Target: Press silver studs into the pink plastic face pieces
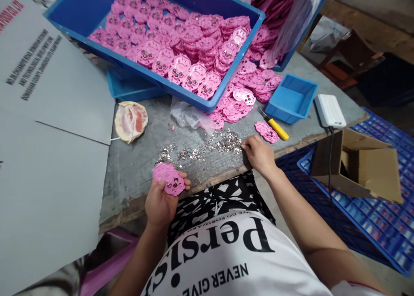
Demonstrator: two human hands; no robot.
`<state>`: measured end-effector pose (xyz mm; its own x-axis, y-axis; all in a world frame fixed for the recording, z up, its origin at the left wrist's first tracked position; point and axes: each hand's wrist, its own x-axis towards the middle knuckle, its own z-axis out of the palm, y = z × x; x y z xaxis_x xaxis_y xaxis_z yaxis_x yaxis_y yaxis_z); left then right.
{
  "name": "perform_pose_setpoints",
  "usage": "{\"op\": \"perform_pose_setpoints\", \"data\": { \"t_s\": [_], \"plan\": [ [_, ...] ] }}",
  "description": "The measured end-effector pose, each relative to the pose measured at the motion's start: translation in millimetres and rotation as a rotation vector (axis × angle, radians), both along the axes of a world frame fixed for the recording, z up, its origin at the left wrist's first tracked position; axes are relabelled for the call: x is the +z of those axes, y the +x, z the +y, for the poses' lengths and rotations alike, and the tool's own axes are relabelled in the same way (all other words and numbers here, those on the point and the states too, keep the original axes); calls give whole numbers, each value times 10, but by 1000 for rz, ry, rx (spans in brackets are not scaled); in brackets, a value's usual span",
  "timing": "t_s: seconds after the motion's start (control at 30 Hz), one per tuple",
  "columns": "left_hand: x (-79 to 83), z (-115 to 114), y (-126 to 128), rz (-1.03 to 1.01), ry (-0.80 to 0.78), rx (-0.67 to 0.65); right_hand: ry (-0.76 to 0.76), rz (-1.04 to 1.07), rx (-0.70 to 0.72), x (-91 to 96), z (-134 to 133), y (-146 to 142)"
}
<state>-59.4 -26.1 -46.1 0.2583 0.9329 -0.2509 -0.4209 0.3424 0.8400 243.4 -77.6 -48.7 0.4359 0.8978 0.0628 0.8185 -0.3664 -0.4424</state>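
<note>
My left hand (163,201) is closed around a pink plastic plate (168,178) near the table's front edge. Small shiny metal pieces sit in the lower part of that plate. My right hand (258,152) is at the right end of a scattered pile of small metal pieces (229,141), its thumb and fingertips pinched together. Whatever may be between those fingertips is too small to make out. Just beyond this hand, another pink plate (266,132) lies flat beside a screwdriver (277,128) with a yellow handle.
A large blue bin (216,102) full of pink plates spans the back. Loose pink plates (237,108) are heaped beside it. A small blue tray (293,98) and a white device (330,110) stand right, a half-peeled pomelo (131,121) left. A cardboard box (355,164) sits below the edge.
</note>
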Motion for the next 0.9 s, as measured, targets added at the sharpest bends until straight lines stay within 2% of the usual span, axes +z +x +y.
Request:
{"op": "perform_pose_setpoints", "data": {
  "t_s": [0.13, 0.27, 0.4, 0.53, 0.63, 0.7, 0.8, 0.9],
  "plan": [
    [11, 3, 13, 17, -10, 17, 99, 111, -57, -49, 20, 102],
    [67, 3, 71, 48, -29, 38, 200, 369, -131, -81, 58, 216],
    [240, -3, 220, 42, -7, -32, 304, 667, -140, -54, 83, 223],
    [459, -40, 481, 27, -7, -145, 361, 842, -68, 92, 47, 51],
    [542, -96, 694, 23, -53, -229, 392, 877, -4, 195, 10, -92],
    [536, -146, 796, 11, -77, -249, 391, 852, 11, 196, 12, -125],
    [445, -223, 833, -6, -113, -227, 368, 718, -32, 79, 68, -56],
    [307, -266, 743, 15, -172, -174, 320, 543, -84, -78, 141, 86]
  ]
}}
